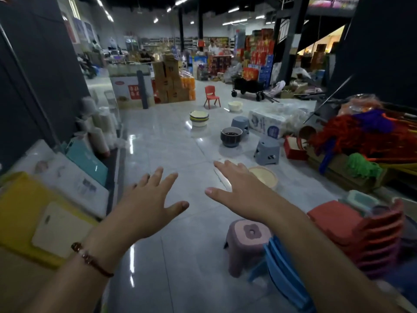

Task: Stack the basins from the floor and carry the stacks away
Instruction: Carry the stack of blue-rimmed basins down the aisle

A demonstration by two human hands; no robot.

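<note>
Glossy pale floor tiles (pixel 171 141) run down a shop aisle toward stacked cartons and shelves, blurred in the distance. Nearest the hands, a round cream basin (pixel 266 177) sits on the tiles, its near rim hidden behind the right hand (pixel 242 188). Beyond the cream basin stands a dark stack (pixel 231 136) of smooth round basins, and further off to the left of it a mixed stack (pixel 199 118) with pale, yellow and dark rims. Farthest from the cream basin, beside a red chair (pixel 212 97), lies a white basin (pixel 235 106). Both hands hover over the floor, palms down, fingers spread and holding nothing; the left hand (pixel 149 199) wears a beaded bracelet (pixel 90 259) at the wrist. Two grey stools (pixel 267 150) of moulded plastic stand just behind the cream basin, one partly hidden by the dark stack. Nearer than the cream basin is a pink stool (pixel 247 242) with a flower-shaped hole in its seat, its side covered by blue chairs (pixel 284 274) cut off at the bottom edge. Right of the cream basin, shaggy mop heads (pixel 361 136) in red, purple and green lie heaped, and stacked red stools (pixel 370 231) rise below them. Left of it, flat boards (pixel 58 195) in yellow, white and teal lean in a smeared row.
</note>
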